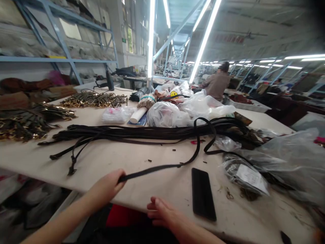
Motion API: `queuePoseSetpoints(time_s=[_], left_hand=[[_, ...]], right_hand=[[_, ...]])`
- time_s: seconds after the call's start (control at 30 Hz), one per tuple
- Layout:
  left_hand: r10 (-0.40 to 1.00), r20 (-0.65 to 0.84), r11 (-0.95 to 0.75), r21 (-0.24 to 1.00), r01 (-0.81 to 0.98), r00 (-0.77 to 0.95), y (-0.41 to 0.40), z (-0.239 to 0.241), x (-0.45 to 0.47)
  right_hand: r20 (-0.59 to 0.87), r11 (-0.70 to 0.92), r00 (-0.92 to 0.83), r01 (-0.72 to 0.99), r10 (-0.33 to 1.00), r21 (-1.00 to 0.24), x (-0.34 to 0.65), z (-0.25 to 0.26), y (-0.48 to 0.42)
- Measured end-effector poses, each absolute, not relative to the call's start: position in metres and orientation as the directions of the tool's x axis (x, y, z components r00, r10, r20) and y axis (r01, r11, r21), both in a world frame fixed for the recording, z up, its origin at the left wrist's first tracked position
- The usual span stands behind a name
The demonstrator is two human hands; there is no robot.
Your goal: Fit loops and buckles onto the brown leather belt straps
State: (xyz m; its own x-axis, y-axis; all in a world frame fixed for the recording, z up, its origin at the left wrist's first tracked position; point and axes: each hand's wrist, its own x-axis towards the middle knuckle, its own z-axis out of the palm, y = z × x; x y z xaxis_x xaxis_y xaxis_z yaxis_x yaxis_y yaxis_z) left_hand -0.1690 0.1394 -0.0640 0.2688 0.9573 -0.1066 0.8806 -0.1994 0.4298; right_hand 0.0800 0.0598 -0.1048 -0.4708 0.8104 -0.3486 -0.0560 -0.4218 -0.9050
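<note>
Closest in, the right hand (162, 211) sits at about 6 o'clock on the near edge of the table (114, 156), fingers loosely curled with nothing in them. Just off at its 10 o'clock the left hand (109, 184) is pinched tight on the end of a black strap (157, 168). That strap runs off toward 1 o'clock over the tabletop, loops up and meets the bundle of dark straps (142, 133) lying across the middle. A black phone (203, 194) lies flat near the right hand, at its 2 o'clock. Further out there are clear plastic bags (177, 112) at 12 and gold-trimmed straps (93, 99) at 10. Way back at 1 o'clock is a person in a brown top (217, 84), back turned.
</note>
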Motion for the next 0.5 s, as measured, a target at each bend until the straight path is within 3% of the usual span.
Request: queuePoseSetpoints(time_s=[0.07, 0.17, 0.23, 0.3, 0.4, 0.5], left_hand=[[0.930, -0.208, -0.132, 0.580, 0.804, 0.302, 0.093, -0.056, -0.142], [0.862, -0.350, 0.113, 0.838, 0.534, 0.367, 0.047, -0.040, -0.112], [0.780, -0.415, 0.313, 0.907, 0.282, 0.469, 0.033, -0.031, -0.099], [0.716, -0.421, 0.444, 0.890, 0.102, 0.557, 0.027, -0.028, -0.091], [0.709, -0.396, 0.480, 0.877, 0.011, 0.583, 0.022, -0.030, -0.084], [0.781, -0.401, 0.479, 0.877, -0.047, 0.479, 0.019, -0.033, -0.098]], right_hand=[[-0.418, -0.611, -0.486, -0.356, 0.767, -0.707, 0.070, -0.085, 0.074], [-0.460, -0.567, -0.343, -0.610, 0.819, -0.553, 0.074, -0.050, 0.086], [-0.422, -0.507, -0.298, -0.636, 0.856, -0.581, 0.085, -0.028, 0.088], [-0.421, -0.482, -0.254, -0.614, 0.871, -0.626, 0.100, -0.008, 0.087], [-0.393, -0.376, -0.110, -0.600, 0.913, -0.706, 0.135, 0.021, 0.087], [-0.203, -0.061, 0.161, -0.619, 0.966, -0.783, 0.197, 0.050, 0.096]])
